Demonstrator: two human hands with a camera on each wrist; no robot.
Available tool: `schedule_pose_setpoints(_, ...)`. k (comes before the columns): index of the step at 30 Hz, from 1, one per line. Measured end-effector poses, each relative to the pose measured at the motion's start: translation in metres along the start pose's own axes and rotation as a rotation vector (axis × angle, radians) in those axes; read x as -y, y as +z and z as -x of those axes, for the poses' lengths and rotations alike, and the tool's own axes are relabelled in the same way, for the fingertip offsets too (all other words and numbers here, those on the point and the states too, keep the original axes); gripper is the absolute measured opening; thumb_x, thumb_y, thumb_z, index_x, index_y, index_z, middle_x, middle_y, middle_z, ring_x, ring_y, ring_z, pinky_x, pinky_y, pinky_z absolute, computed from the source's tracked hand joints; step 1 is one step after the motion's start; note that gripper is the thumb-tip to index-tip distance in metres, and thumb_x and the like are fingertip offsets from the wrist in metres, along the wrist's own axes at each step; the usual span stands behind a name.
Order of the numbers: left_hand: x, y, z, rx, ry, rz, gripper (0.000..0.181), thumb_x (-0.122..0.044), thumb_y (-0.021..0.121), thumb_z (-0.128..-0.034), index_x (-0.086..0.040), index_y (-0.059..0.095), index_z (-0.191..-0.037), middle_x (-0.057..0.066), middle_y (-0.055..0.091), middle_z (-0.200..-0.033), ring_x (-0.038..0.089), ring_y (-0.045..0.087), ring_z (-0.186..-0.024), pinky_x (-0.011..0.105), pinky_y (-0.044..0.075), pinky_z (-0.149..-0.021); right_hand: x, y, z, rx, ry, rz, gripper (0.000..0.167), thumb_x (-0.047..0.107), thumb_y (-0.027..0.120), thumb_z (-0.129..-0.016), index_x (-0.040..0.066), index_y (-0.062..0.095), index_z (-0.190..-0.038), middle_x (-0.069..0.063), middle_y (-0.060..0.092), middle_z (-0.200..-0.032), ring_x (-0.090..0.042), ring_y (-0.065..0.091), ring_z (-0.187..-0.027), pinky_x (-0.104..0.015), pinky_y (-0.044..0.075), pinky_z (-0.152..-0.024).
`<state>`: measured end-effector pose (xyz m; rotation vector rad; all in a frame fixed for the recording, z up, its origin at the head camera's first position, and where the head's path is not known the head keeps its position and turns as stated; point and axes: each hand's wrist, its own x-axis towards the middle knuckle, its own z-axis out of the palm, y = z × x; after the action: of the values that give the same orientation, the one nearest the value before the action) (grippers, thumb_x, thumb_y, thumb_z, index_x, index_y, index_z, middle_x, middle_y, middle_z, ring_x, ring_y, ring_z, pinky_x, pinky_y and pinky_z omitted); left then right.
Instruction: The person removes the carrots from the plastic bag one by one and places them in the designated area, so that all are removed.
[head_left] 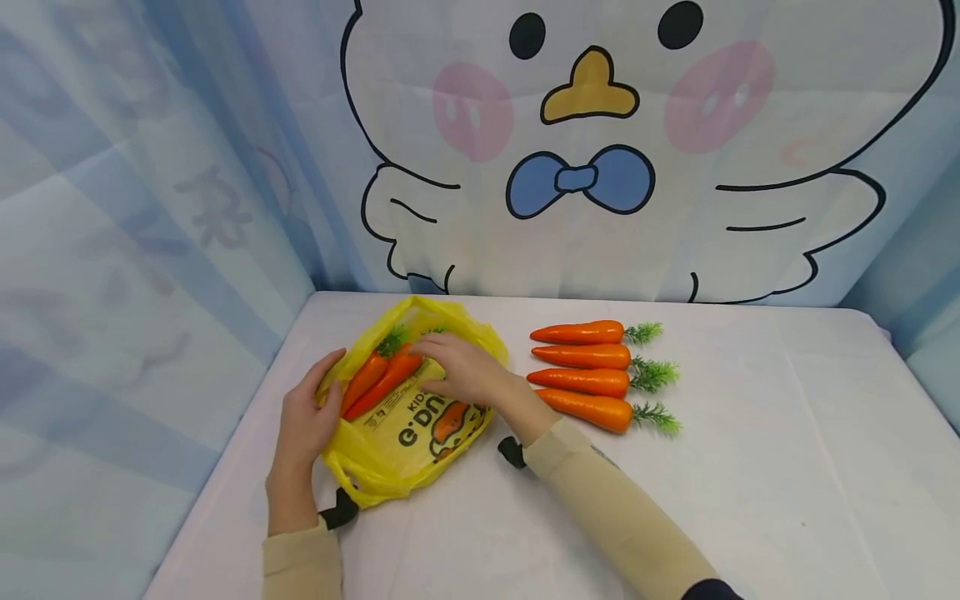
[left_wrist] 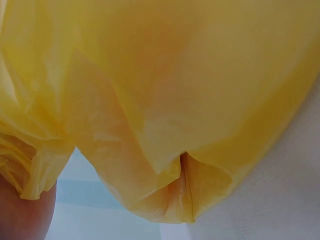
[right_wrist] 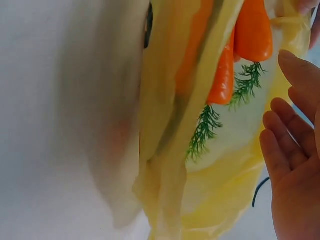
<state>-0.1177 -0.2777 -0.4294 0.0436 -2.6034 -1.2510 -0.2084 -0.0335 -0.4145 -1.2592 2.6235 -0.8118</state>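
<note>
A yellow plastic bag (head_left: 352, 462) with a printed duck lies on the table, its mouth spread. My left hand (head_left: 306, 421) holds the bag's left rim, thumb on the inner side. Inside the bag, two orange carrots (head_left: 363, 385) with green tops lie side by side. Over the mouth reaches my right hand (head_left: 468, 367), fingers extended and apart. In the right wrist view this hand (right_wrist: 295, 165) has nothing in its palm, beside the carrots' leafy ends (right_wrist: 247, 82). The left wrist view is mostly filled by yellow bag film (left_wrist: 150, 100), which hides most of the left hand.
Several more carrots (head_left: 585, 357) lie in a stacked row right of the bag, green tops pointing right. The table (head_left: 750, 500) has a white cover. A patterned curtain (head_left: 187, 250) hangs along its left side and back. Black straps (head_left: 512, 452) sit at the wrists.
</note>
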Motion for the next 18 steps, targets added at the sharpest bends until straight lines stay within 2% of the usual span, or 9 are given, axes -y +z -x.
schedule_pose_setpoints(9,0.000,0.000,0.000,-0.001,-0.009,-0.005,0.044,-0.006,0.049,-0.1039,-0.010,0.051,-0.147,0.014,0.050,-0.149,0.035,0.043,-0.139,0.055,0.033,-0.113,0.003,0.006,-0.019,0.032,-0.007,0.007,0.050,0.026,0.073,-0.095,0.016,0.058,-0.142,0.000,0.054,-0.144,-0.016,0.046,-0.134,-0.029,0.035,-0.113)
schedule_pose_setpoints(18,0.000,-0.001,0.000,-0.006,0.009,-0.005,0.043,-0.006,0.049,-0.1040,-0.009,0.051,-0.147,0.015,0.051,-0.148,0.035,0.044,-0.138,0.055,0.034,-0.113,0.000,0.013,-0.029,0.067,0.002,0.033,0.050,0.027,0.073,-0.095,0.016,0.059,-0.141,-0.002,0.053,-0.146,-0.018,0.046,-0.135,-0.030,0.035,-0.114)
